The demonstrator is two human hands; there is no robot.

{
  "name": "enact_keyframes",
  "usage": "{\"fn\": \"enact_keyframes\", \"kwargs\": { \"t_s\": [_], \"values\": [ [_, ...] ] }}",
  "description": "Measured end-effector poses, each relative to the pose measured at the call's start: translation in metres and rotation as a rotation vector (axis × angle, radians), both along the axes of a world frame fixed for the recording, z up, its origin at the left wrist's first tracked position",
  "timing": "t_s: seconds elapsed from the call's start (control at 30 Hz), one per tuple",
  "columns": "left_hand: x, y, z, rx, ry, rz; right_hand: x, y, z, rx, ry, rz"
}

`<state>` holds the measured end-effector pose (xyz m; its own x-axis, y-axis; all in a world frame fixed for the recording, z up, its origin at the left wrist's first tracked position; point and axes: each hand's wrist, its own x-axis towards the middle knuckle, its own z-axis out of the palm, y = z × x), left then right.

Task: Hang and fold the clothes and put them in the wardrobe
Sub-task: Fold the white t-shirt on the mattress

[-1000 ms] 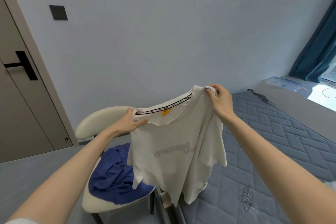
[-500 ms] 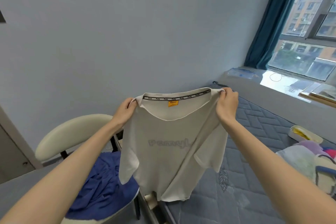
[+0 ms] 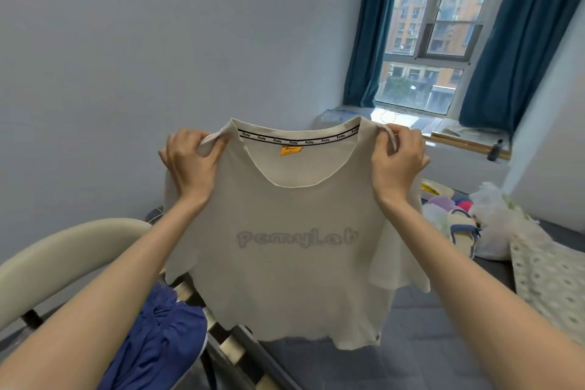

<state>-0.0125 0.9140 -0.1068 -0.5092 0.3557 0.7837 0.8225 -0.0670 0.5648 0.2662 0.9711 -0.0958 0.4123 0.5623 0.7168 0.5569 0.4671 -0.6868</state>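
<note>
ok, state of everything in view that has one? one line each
white T-shirt: unfolded, held up spread by its shoulders, hem hanging free, print facing the camera
left hand: pinches one shoulder of the shirt
right hand: pinches the other shoulder
blue garment: crumpled, not folded, lying on the chair
curtains: drawn apart, window uncovered

The shoulders of the shirt [image 3: 291, 263] are partly hidden inside the curled fingers [image 3: 186, 144] of the left hand [image 3: 190, 168] and right hand [image 3: 397, 168]. Below the fingers, the bed [image 3: 427, 358] is partly masked. Beyond the right fingers, a dark object [image 3: 493, 150], possibly a bottle, is blurred.
</note>
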Motion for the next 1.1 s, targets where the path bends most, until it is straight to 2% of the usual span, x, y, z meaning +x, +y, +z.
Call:
{"fn": "enact_keyframes", "kwargs": {
  "t_s": [0.1, 0.2, 0.47, 0.7, 0.87, 1.1],
  "values": [
    [0.008, 0.003, -0.003, 0.017, -0.012, -0.029, 0.006, 0.004, -0.002, -0.021, 0.020, -0.013],
    [0.007, 0.013, -0.022, -0.062, -0.017, -0.085, 0.008, 0.012, -0.023, -0.119, 0.022, 0.015],
    [-0.017, 0.069, -0.130, -0.507, 0.050, -0.179, 0.000, 0.069, -0.141, -0.542, -0.082, 0.006],
    [-0.054, 0.190, -0.213, -0.843, 0.010, -0.198, -0.030, 0.185, -0.224, -0.782, -0.180, -0.004],
    [-0.075, 0.281, -0.250, -0.925, -0.078, -0.182, -0.055, 0.275, -0.261, -0.833, -0.195, 0.013],
    [-0.104, 0.392, -0.288, -0.983, -0.109, -0.155, -0.091, 0.388, -0.301, -0.851, -0.198, 0.022]
  ]
}}
